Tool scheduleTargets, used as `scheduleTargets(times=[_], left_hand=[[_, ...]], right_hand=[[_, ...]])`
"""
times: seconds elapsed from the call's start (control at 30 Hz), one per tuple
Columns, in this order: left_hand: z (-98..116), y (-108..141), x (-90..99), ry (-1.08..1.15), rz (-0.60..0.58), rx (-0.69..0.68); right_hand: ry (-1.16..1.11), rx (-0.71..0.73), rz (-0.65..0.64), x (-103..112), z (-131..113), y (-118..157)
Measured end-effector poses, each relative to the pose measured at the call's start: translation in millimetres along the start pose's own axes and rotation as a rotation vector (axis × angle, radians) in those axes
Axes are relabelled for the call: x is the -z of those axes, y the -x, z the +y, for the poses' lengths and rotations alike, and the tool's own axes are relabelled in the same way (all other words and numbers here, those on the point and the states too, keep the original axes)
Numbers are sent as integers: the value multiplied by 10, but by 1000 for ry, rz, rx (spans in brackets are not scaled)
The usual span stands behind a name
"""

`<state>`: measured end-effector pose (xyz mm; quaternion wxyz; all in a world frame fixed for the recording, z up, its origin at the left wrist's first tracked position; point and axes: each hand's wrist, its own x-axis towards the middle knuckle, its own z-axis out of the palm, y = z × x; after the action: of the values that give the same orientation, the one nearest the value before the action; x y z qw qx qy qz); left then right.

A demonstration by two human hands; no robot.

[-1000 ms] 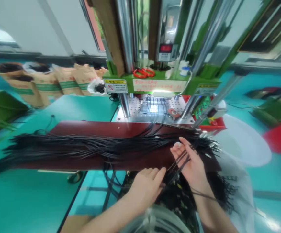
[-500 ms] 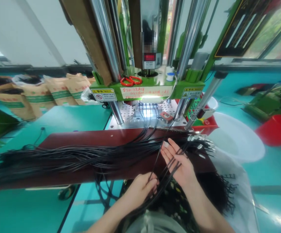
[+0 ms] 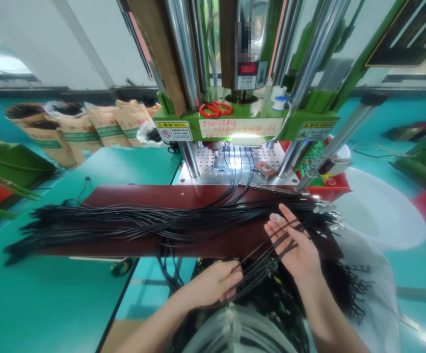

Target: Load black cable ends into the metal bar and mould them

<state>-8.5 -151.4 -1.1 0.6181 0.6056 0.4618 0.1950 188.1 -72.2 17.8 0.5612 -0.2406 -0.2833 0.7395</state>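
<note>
Our left hand [image 3: 218, 283] has its fingers gripping the cords [image 3: 260, 267] at our five o'clock, but since our right hand [image 3: 298, 249] lies loosely open where they cross, strands could slip and tangle in the bundle [image 3: 176, 215] on the surface [image 3: 143, 195], ten o'clock from our hands.
</note>
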Motion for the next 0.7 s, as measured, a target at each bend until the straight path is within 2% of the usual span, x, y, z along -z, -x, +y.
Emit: scheduleTargets(times=[0.1,0.23,0.33,0.43,0.5,0.6,0.7], left_hand=[[-15,10,13,32,-3,-10],[5,-5,22,84,162,-4],[-9,-34,25,174,234,4],[-60,-52,18,205,240,33],[-96,-47,12,163,251,50],[-114,-5,18,36,222,63],[-73,55,39,-170,145,7]], right_hand=[[80,8,48,46,-15,-6],[167,-31,146,118,-23,-6],[190,-30,147,136,-36,29],[214,-23,127,142,-72,63],[208,-10,182,152,-101,64],[139,1,279,155,-130,45],[83,-46,261,109,-126,49]])
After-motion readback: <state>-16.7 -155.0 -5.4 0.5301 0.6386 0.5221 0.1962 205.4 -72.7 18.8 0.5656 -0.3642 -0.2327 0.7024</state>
